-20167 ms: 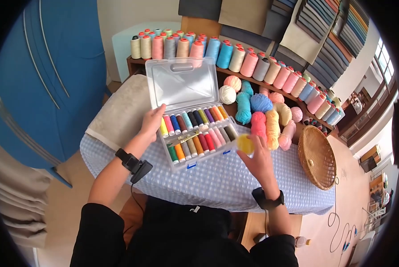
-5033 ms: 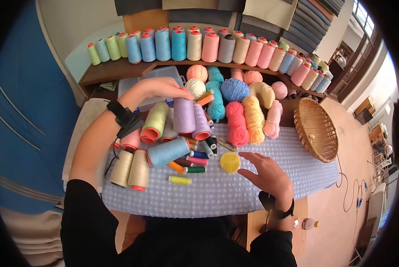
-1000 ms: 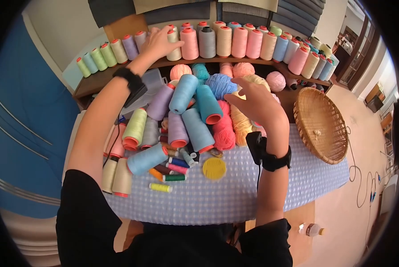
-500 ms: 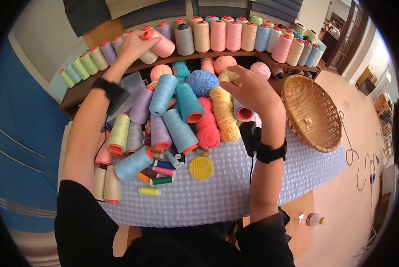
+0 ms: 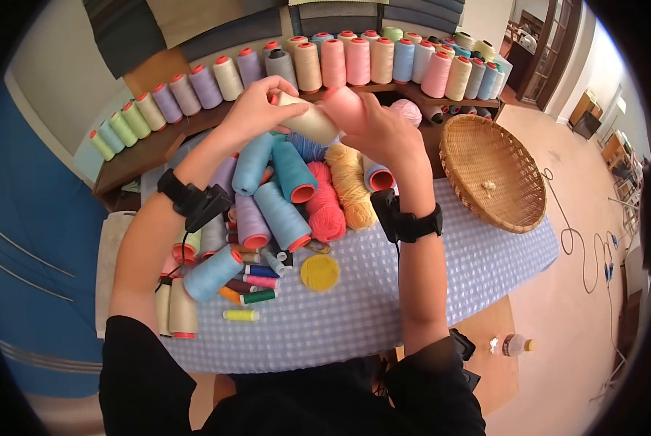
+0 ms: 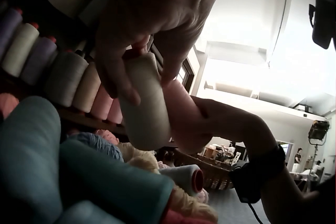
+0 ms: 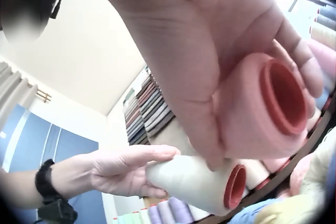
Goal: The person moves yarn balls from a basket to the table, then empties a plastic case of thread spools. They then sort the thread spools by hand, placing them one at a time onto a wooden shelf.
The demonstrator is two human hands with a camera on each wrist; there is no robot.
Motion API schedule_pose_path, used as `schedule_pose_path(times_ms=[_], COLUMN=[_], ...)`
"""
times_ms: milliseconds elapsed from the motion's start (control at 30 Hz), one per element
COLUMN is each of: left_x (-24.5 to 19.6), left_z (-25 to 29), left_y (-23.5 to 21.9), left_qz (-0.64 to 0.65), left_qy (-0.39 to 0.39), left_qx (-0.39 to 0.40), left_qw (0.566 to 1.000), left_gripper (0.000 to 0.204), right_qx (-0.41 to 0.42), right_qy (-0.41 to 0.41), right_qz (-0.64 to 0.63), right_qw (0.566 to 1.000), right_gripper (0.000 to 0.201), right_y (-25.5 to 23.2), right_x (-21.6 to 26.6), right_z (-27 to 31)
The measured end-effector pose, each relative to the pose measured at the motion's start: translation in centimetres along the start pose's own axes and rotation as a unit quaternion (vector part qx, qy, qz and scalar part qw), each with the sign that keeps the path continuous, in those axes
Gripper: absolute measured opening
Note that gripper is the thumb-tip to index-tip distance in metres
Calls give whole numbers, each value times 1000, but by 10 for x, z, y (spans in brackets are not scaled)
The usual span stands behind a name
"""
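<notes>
My left hand (image 5: 256, 109) grips a cream thread cone (image 5: 311, 123) near its narrow top, the cone tilted with its red base toward the right. In the right wrist view, my right hand (image 7: 210, 40) has its fingers curled round a pink thread cone (image 7: 249, 111), red hollow base outward. Both cones are held close together over the pile, overlapping in the head view. Below them lie tumbled thread cones, among them a teal cone (image 5: 293, 171) and a light blue cone (image 5: 282, 214). A pale blue cone (image 5: 378, 174) rests by the yellow yarn (image 5: 352, 190).
Upright cones line the curved wooden shelf (image 5: 187, 125) behind. Small spools, including a yellow spool (image 5: 240, 315), and a yellow round disc (image 5: 319, 272) lie on the checked cloth (image 5: 354, 312). A wicker basket (image 5: 478, 163) leans at the right; a bottle (image 5: 514, 345) stands lower down.
Thread cones now cover the spot where the spool box stood open. Half a second ago my left hand had the pink and cream cones at the shelf; the pink one is now in my right hand.
</notes>
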State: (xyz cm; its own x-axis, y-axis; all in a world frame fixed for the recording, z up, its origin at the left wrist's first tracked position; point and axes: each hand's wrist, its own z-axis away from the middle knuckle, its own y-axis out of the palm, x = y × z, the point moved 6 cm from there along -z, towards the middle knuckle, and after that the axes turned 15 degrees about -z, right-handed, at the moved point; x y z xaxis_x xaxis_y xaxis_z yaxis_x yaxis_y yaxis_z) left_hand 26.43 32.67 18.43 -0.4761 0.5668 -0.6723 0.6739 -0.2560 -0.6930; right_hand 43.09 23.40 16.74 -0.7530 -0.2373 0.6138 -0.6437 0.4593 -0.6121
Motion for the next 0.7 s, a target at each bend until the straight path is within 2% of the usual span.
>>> schedule_pose_path(times_ms=[67, 100, 133, 200, 233, 267, 300, 333, 400, 433, 467, 533, 600, 633, 667, 700], left_x=[8, 14, 3, 6, 11, 16, 20, 21, 22, 28, 26, 23, 22, 28, 31, 36], left_z=[-13, -22, -23, -22, -22, -24, -26, -29, -40, -49, -51, -56, -67, -79, -90, -100], left_y=[9, 12, 13, 31, 47, 58, 65, 63, 58, 54, 48, 17, -6, -13, -15, -17], left_qz=[-11, -135, -256, -271, -291, -310, -297, -298, -339, -370, -370, -372, -380, -407, -406, -423], left_qy=[-6, 41, 87, 72, 118, 163, 155, 154, 157, 106, 104, 77, 50, 22, 23, -12], left_qx=[-6, -65, -123, -146, -133, -121, -57, -58, -26, 39, 39, -142, -251, -246, -249, -234], left_qw=[1000, 988, 955, 949, 940, 929, 940, 940, 927, 922, 922, 914, 889, 880, 879, 875], left_gripper=[41, 40, 39, 39, 38, 36, 30, 30, 29, 25, 25, 32, 42, 56, 56, 63], right_qx=[51, 32, 32, 53, 14, 14, 54, 95, 98, 100, 102, 110, 89, 72, 70, 83], right_qy=[98, 80, 80, 108, 69, 68, 66, 64, 83, 103, 103, 114, 103, 92, 89, 103], right_qz=[93, 92, 91, 53, 35, 36, 7, -23, -23, -20, -21, -27, -27, -24, -22, -27], right_qw=[990, 992, 992, 991, 997, 997, 996, 993, 991, 989, 989, 987, 990, 993, 993, 991], right_gripper=[46, 40, 40, 41, 34, 34, 34, 33, 30, 27, 27, 34, 36, 39, 39, 42], right_y=[5, 10, 15, 26, 24, 22, 22, 22, 14, 11, 8, 2, -6, -10, -12, -13], right_x=[-27, -37, -42, -52, -46, -47, -44, -40, -35, -35, -32, -30, -22, -18, -17, -18], right_z=[1, -2, -4, -7, -6, -5, -5, -5, -5, -4, -4, -4, -2, -1, -1, 0])
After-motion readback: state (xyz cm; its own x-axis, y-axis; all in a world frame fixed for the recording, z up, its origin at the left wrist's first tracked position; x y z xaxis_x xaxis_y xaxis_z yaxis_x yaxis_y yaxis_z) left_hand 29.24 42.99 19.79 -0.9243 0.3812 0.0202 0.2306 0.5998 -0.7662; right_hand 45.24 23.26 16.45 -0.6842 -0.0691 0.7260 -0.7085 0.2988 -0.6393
